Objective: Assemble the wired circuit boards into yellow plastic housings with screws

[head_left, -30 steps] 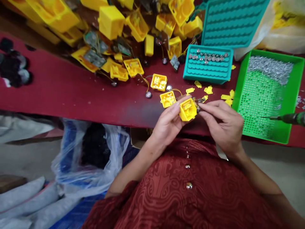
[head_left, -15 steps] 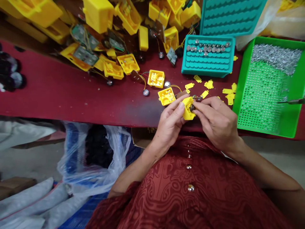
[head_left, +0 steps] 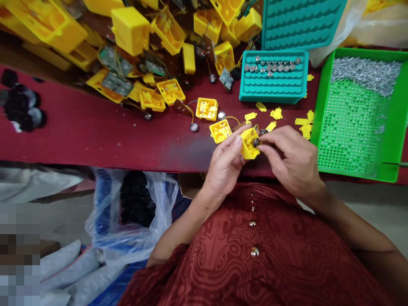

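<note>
Close to the table's front edge, my left hand (head_left: pixel 225 163) grips a small yellow plastic housing (head_left: pixel 247 148), its hollow side turned toward my right hand. Thumb and forefinger of my right hand (head_left: pixel 291 159) pinch a small round dark speaker (head_left: pixel 256 143) at the housing's opening. Thin wires curl above the speaker; where they end is hidden. Just beyond my left fingers, an open yellow housing (head_left: pixel 219 132) lies on the red cloth, with another open housing (head_left: pixel 207 109) behind it. Small yellow cover plates (head_left: pixel 276 113) are scattered beyond my right hand.
A teal box (head_left: pixel 274 92) with button cells stands behind the plates. At right is a green tray (head_left: pixel 347 168) with screws (head_left: pixel 366 70); a thin tool reaches over its edge. Yellow housings (head_left: pixel 130 32) with circuit boards pile up at back left. A plastic-lined blue crate (head_left: pixel 103 204) sits below the table.
The housing has turned so more of its inside shows, and my right fingers have shifted slightly on the speaker. My view has moved a little left; a pixelated patch now covers the lower left corner.
</note>
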A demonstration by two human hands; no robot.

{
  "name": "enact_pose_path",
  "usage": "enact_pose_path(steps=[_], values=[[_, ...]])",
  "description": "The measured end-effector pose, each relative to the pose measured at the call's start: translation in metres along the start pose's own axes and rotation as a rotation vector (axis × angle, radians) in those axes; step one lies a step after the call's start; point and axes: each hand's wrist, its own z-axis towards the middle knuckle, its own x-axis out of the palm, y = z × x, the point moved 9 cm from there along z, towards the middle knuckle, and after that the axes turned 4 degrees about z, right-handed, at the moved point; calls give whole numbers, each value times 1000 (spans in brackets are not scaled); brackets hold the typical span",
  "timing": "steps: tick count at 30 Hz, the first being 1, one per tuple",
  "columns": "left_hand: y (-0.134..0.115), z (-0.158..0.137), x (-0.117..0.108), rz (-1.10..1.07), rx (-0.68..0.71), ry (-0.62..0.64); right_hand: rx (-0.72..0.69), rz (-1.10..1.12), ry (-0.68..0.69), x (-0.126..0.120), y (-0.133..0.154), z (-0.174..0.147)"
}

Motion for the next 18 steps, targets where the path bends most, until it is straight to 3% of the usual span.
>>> enact_pose_path(steps=[4,8,18], values=[[-3,-1,1,70,55,9,22,-13,166,2,-5,3],[-2,-4,-1,124,85,-5,17,-81,243,6,-7,3],[8,-3,4,236,95,71,-73,-249,269,10,4,-2]])
